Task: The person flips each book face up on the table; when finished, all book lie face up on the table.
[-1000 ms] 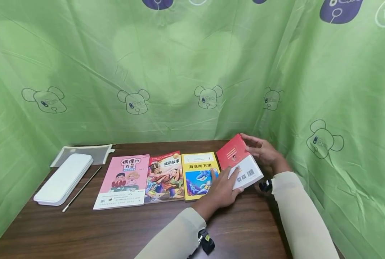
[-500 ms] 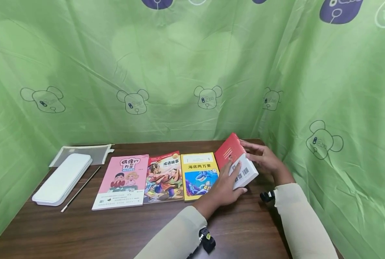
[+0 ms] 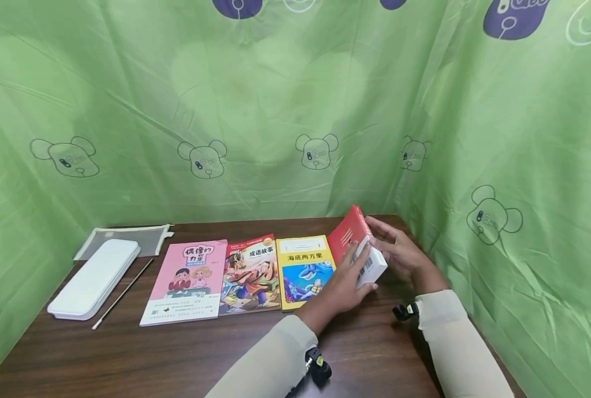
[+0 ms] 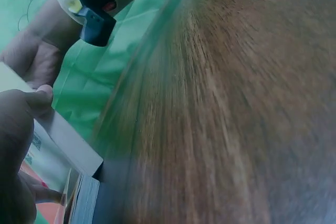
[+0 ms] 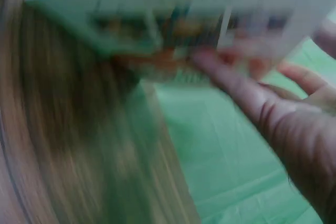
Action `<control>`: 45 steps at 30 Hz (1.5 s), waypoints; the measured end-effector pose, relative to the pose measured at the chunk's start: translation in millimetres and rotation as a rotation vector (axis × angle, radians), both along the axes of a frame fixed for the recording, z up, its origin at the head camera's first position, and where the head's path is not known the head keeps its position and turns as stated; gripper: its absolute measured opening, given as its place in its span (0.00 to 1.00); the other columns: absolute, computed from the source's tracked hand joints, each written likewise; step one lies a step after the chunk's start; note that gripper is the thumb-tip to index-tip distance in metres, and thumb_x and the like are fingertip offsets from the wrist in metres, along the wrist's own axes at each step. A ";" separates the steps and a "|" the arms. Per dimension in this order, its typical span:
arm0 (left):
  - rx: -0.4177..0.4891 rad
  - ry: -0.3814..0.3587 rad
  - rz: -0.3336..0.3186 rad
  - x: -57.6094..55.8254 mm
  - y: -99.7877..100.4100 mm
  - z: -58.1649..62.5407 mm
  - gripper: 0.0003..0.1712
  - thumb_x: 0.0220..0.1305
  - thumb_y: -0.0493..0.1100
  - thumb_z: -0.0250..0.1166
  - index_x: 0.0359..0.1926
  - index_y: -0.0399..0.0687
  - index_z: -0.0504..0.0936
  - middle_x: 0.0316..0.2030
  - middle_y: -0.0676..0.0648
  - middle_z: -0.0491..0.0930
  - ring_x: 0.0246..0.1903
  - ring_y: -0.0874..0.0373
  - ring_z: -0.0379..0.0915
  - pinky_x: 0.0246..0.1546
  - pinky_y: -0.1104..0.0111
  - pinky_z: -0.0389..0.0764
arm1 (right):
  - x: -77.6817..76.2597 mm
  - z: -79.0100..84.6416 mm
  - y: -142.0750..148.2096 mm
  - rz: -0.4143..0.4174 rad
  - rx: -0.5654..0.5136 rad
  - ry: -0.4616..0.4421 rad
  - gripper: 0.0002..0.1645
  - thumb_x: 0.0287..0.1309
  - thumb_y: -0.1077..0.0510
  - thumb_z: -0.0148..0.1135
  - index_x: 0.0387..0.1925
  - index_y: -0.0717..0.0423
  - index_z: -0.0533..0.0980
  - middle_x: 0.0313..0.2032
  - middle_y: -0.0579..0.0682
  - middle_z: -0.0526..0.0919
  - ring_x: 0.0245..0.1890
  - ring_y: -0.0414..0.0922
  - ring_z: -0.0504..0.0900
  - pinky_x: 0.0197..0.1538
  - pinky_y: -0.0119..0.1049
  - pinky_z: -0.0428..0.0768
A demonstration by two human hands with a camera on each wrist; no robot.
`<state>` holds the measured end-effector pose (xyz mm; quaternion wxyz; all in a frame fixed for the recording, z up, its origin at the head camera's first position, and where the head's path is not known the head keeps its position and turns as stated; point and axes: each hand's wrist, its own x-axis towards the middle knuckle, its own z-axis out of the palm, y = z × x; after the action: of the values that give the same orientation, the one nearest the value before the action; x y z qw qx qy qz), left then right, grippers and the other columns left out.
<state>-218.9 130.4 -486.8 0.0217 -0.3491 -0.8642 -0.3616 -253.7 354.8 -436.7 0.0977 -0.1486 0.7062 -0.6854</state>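
A red and white paperback book [image 3: 347,235] stands tilted on the table's right side, its back cover turned left, between both hands. My left hand [image 3: 336,290] holds it, fingers lying on the back cover and thumb by the bottom edge. From the other side, my right hand [image 3: 403,255] grips the spine side of the book. In the right wrist view the blurred front cover [image 5: 126,27] shows small pictures, with the thumb touching it. A yellow book [image 3: 305,260] with a sea scene lies flat just left of the held one.
Left of the yellow book lie a storybook [image 3: 250,273] and a pink book [image 3: 191,271], side by side. Further left are a thin rod [image 3: 123,293], a white case [image 3: 93,279] and a mesh pouch [image 3: 148,241]. Green curtains [image 3: 255,110] border the dark wooden table [image 3: 200,354].
The red and white book has been tipped up more steeply and shifted slightly left, with both hands staying on it. The other books have not moved on the table.
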 end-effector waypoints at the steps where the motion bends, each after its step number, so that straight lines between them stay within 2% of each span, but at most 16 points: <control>1: 0.009 0.011 -0.003 0.1 0.3 0.2 0.63 0.73 0.58 0.72 0.88 0.76 0.34 0.90 0.45 0.45 0.88 0.46 0.47 0.78 0.50 0.75 | 1.1 1.0 -1.7 0.002 0.003 0.004 0.40 0.84 0.62 0.52 0.88 0.55 0.50 0.83 0.69 0.58 0.65 0.43 0.84 0.56 0.39 0.91; 3: 0.030 0.034 -0.013 0.5 0.5 1.2 0.62 0.74 0.56 0.72 0.89 0.72 0.36 0.89 0.43 0.46 0.88 0.45 0.48 0.78 0.50 0.74 | 3.1 3.4 -4.3 0.007 0.010 0.018 0.41 0.85 0.60 0.51 0.89 0.55 0.48 0.85 0.70 0.53 0.66 0.42 0.83 0.56 0.39 0.90; 7: 0.066 0.051 -0.030 1.6 1.3 1.5 0.60 0.75 0.55 0.72 0.90 0.65 0.40 0.89 0.41 0.46 0.88 0.45 0.50 0.77 0.53 0.76 | 7.1 7.8 -6.0 -0.031 0.011 0.022 0.41 0.86 0.57 0.50 0.89 0.53 0.46 0.87 0.67 0.50 0.65 0.37 0.84 0.57 0.38 0.90; 9: 0.087 0.038 -0.041 2.2 1.7 1.2 0.59 0.75 0.55 0.72 0.90 0.64 0.40 0.89 0.41 0.46 0.87 0.44 0.52 0.76 0.53 0.77 | 8.1 9.1 -5.4 -0.066 0.023 0.011 0.41 0.86 0.55 0.51 0.89 0.52 0.48 0.86 0.66 0.53 0.63 0.35 0.85 0.56 0.37 0.90; 13: 0.125 0.012 -0.055 2.8 2.4 -0.9 0.60 0.75 0.54 0.72 0.90 0.65 0.40 0.89 0.41 0.45 0.86 0.44 0.53 0.75 0.53 0.78 | 7.2 10.3 -5.8 -0.151 0.081 -0.015 0.39 0.85 0.50 0.54 0.87 0.51 0.56 0.79 0.66 0.65 0.56 0.38 0.88 0.49 0.38 0.92; 17: 0.134 0.022 -0.054 2.4 2.1 -3.1 0.61 0.75 0.52 0.73 0.90 0.65 0.38 0.89 0.41 0.45 0.85 0.43 0.57 0.74 0.53 0.79 | 0.3 10.1 -8.2 -0.205 0.105 -0.020 0.40 0.83 0.49 0.58 0.87 0.48 0.58 0.80 0.63 0.65 0.60 0.40 0.86 0.51 0.39 0.92; 23: 0.155 0.051 -0.060 1.0 0.6 -1.5 0.63 0.73 0.50 0.74 0.90 0.67 0.38 0.88 0.39 0.47 0.78 0.41 0.67 0.70 0.54 0.82 | -16.1 3.0 -10.4 -0.158 0.066 -0.038 0.42 0.85 0.51 0.55 0.89 0.46 0.51 0.86 0.62 0.54 0.65 0.42 0.79 0.56 0.36 0.89; 27: 0.176 0.016 -0.072 0.4 -1.7 -0.5 0.64 0.71 0.48 0.76 0.90 0.69 0.39 0.88 0.39 0.46 0.77 0.41 0.68 0.71 0.52 0.81 | -21.5 -3.0 -12.4 -0.104 0.036 -0.079 0.41 0.86 0.52 0.49 0.90 0.43 0.48 0.85 0.67 0.54 0.61 0.39 0.83 0.57 0.34 0.88; 31: 0.183 -0.033 -0.072 -0.4 -4.8 0.1 0.64 0.70 0.47 0.76 0.90 0.73 0.40 0.88 0.41 0.46 0.79 0.41 0.64 0.73 0.48 0.79 | -21.4 -2.9 -16.7 -0.074 0.026 -0.090 0.41 0.86 0.51 0.48 0.90 0.41 0.47 0.83 0.73 0.57 0.58 0.40 0.86 0.55 0.35 0.89; 34: 0.196 -0.054 -0.076 -1.3 -6.9 -0.6 0.62 0.71 0.48 0.76 0.89 0.74 0.42 0.89 0.43 0.47 0.82 0.41 0.61 0.75 0.46 0.77 | -22.0 -2.5 -19.2 -0.062 0.016 -0.086 0.41 0.86 0.51 0.47 0.90 0.40 0.44 0.82 0.76 0.57 0.61 0.45 0.86 0.55 0.36 0.89; 37: 0.218 -0.072 -0.088 -1.6 -8.6 -2.1 0.61 0.71 0.48 0.75 0.89 0.74 0.43 0.89 0.45 0.46 0.82 0.42 0.60 0.76 0.45 0.77 | -24.8 -5.7 -18.9 -0.060 0.022 -0.087 0.43 0.86 0.51 0.46 0.90 0.37 0.41 0.82 0.76 0.55 0.67 0.53 0.81 0.56 0.36 0.89; 41: 0.238 -0.056 -0.084 -1.7 -7.5 -3.7 0.62 0.70 0.47 0.76 0.89 0.73 0.43 0.88 0.44 0.47 0.82 0.41 0.61 0.75 0.44 0.77 | -29.9 -10.7 -15.5 -0.087 0.051 -0.089 0.45 0.85 0.51 0.45 0.90 0.33 0.37 0.84 0.73 0.53 0.74 0.59 0.73 0.59 0.32 0.86; 45: 0.223 0.002 -0.045 -1.2 -4.8 -1.5 0.63 0.67 0.48 0.78 0.89 0.72 0.45 0.86 0.42 0.52 0.76 0.42 0.69 0.70 0.48 0.82 | -37.0 -9.7 -12.7 -0.085 0.066 -0.080 0.48 0.83 0.53 0.48 0.90 0.31 0.36 0.84 0.73 0.53 0.72 0.58 0.76 0.60 0.33 0.86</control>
<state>-220.1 125.6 -488.2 0.0533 -0.3642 -0.8107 -0.4553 -290.8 342.0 -446.3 0.1013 -0.0875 0.7295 -0.6708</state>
